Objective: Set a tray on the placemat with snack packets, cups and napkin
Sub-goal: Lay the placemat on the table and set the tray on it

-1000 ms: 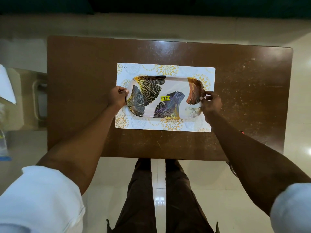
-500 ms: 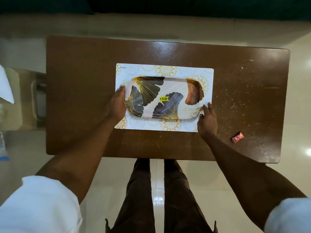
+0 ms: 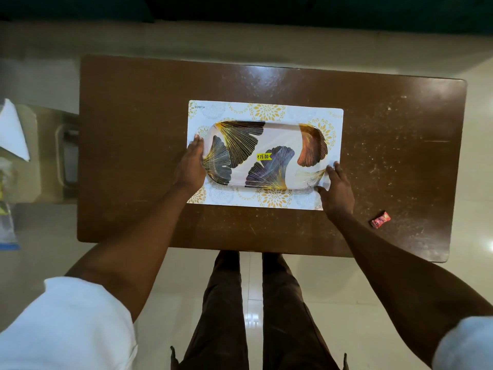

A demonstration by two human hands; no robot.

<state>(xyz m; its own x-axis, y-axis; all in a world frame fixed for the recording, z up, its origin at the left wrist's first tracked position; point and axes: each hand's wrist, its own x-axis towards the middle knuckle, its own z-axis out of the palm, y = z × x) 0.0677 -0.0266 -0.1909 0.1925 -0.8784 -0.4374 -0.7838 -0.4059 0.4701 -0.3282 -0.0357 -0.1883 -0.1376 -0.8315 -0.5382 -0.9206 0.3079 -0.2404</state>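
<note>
While lying across the frame's middle, the dark brown rectangular wooden table (image 3: 133,156) is bearing a white rectangular placemat with gold floral medallions (image 3: 266,109). Sitting flat on it is an oblong white tray printed with dark leaves (image 3: 277,140). Left hand (image 3: 190,166), fingers together and extended, is pressing the tray's left end; right hand (image 3: 337,188), fingers slightly spread, is touching its lower-right corner. Small red wrapped packet (image 3: 379,220) is lying lower right.
</note>
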